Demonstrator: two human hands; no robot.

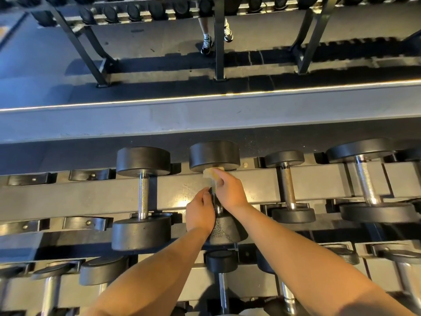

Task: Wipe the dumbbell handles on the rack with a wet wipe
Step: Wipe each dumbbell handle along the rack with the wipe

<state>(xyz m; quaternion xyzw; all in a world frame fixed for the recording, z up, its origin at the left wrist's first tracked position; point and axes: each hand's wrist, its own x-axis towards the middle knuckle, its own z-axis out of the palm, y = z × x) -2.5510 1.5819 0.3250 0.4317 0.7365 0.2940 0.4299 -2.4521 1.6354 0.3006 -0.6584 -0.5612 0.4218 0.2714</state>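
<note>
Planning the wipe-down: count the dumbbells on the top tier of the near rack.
4. The left dumbbell; the middle dumbbell, in the left hand, the right hand's wet wipe on it; the smaller dumbbell beside it; the bigger dumbbell farther right. Another may be cut off at right.

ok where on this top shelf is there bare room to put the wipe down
Widest: the bare rack beam and empty cradles left of the leftmost dumbbell. Narrower strips of beam lie between it and the dumbbell being wiped, and between the small dumbbell and large dumbbell. Crowded where the left hand and right hand work.
</note>
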